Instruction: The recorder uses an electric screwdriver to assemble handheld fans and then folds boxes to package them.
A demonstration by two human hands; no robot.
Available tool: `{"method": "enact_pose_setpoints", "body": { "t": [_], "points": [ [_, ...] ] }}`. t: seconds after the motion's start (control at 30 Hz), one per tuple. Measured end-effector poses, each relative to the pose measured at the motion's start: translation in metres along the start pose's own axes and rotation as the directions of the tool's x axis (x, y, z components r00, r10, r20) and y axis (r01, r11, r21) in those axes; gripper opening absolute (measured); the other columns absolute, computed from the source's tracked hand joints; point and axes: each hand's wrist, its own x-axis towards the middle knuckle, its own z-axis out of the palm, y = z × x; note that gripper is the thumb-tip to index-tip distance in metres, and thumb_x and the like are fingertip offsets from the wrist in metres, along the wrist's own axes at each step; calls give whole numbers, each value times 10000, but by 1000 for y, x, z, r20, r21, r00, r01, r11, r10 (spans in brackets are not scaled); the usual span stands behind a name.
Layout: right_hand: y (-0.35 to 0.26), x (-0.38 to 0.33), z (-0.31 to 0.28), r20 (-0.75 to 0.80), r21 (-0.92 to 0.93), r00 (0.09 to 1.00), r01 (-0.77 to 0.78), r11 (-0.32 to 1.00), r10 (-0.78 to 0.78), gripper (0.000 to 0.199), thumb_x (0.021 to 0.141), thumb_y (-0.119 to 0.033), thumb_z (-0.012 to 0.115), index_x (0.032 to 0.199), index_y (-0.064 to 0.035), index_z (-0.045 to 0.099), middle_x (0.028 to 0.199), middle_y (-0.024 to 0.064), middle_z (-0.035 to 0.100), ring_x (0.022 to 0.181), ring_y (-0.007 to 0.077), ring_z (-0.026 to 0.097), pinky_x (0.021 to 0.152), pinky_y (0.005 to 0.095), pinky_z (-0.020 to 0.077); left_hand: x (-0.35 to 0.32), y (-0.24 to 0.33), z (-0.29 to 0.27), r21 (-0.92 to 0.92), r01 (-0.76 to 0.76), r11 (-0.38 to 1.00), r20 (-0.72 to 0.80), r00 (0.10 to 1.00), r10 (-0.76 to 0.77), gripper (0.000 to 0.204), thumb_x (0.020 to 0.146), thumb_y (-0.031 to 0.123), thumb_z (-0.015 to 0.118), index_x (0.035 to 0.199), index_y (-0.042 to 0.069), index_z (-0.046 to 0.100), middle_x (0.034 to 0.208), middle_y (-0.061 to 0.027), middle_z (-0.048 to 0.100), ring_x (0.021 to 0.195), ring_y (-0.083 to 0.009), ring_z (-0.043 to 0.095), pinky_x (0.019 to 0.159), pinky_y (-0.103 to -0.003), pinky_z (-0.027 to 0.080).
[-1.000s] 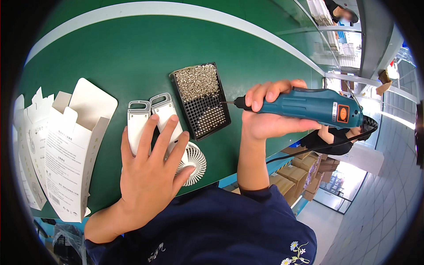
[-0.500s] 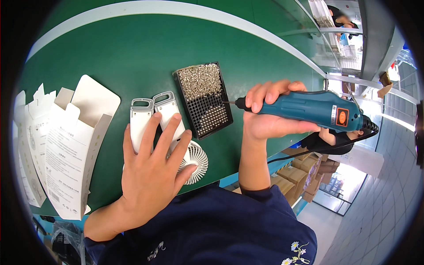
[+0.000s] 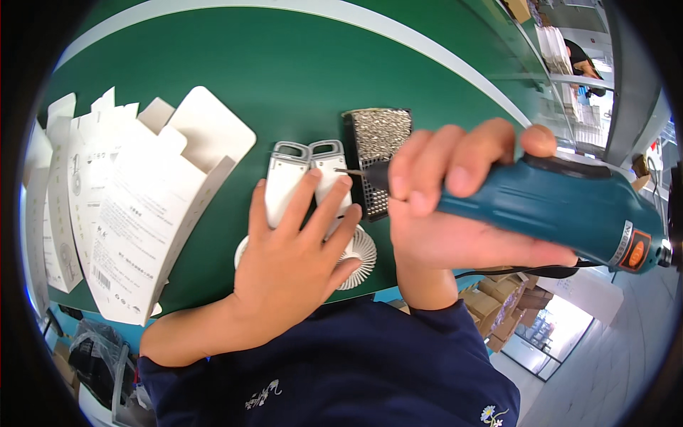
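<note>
Two white handheld fans lie side by side, the left fan (image 3: 281, 192) and the right fan (image 3: 329, 175), their grey loop ends pointing away from me. My left hand (image 3: 292, 267) rests over them, fingers spread and pressing on the handles; it partly hides the round slatted heads. My right hand (image 3: 441, 238) is wrapped round a teal electric screwdriver (image 3: 541, 213), held level. Its bit (image 3: 343, 171) is at the upper part of the right fan's handle, near a screw hole; contact is unclear. Whether a screw sits on the bit is too small to tell.
Behind the screwdriver stands a black tray (image 3: 351, 142) with loose silver screws (image 3: 384, 132), partly hidden. Open white printed cartons (image 3: 142, 220) lie at the left on the green table (image 3: 270, 78). A cable (image 3: 498, 270) runs beneath the screwdriver. Stacked brown boxes (image 3: 498, 306) and another person (image 3: 583, 64) are at the right.
The screwdriver bit has moved from the screw tray leftward to the right fan's handle. My left hand stays on the fans. The whole view has shifted, so the table's things appear further right.
</note>
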Motion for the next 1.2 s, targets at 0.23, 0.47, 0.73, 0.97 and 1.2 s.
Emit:
{"method": "enact_pose_setpoints", "body": {
  "t": [0.23, 0.47, 0.73, 0.97, 1.2],
  "points": [
    [26, 0, 1, 185, 9, 979, -83, 996, 80, 981, 682, -893, 427, 1311, -140, 437, 795, 64, 533, 523, 205, 537, 493, 362, 450, -2, -1, 3, 1, 17, 1000, -45, 999, -17, 472, 805, 476, 630, 1125, 130, 609, 1246, -47, 515, 1244, -270, 414, 945, -617, 371],
    [36, -2, 0, 116, 40, 993, -33, 999, 29, 971, 681, -884, 453, 1276, -116, 447, 799, 79, 549, 523, 211, 553, 478, 365, 453, -2, -1, 0, 0, 4, 1000, -38, 999, -4, 483, 796, 479, 638, 1128, 130, 599, 1262, -51, 522, 1242, -270, 414, 938, -618, 381],
    [34, 3, -11, 246, 89, 969, -41, 995, 18, 986, 660, -894, 462, 1244, -100, 458, 792, 83, 552, 517, 208, 545, 467, 361, 443, -1, -1, 0, -8, -14, 1000, -25, 1000, 13, 500, 810, 468, 627, 1148, 101, 607, 1202, -122, 528, 1222, -324, 442, 984, -621, 327],
    [-2, -4, -1, 4, -20, 996, 89, 996, -89, 892, 764, -829, 433, 1305, -120, 441, 823, 63, 508, 530, 189, 482, 491, 350, 404, -1, -1, 0, -34, -3, 999, -23, 1000, 2, 456, 826, 455, 618, 1139, 124, 618, 1354, -71, 466, 1271, -286, 391, 968, -612, 354],
    [-4, -12, -49, -327, -215, 912, 185, 959, -249, 945, 736, -900, 254, 1167, -85, 462, 675, 59, 506, 398, 154, 460, 374, 291, 407, -2, -1, -3, -19, 13, 1000, 34, 999, -12, 492, 815, 434, 645, 1188, 115, 614, 1394, -86, 434, 1304, -339, 359, 1025, -596, 298]
  ]
}}
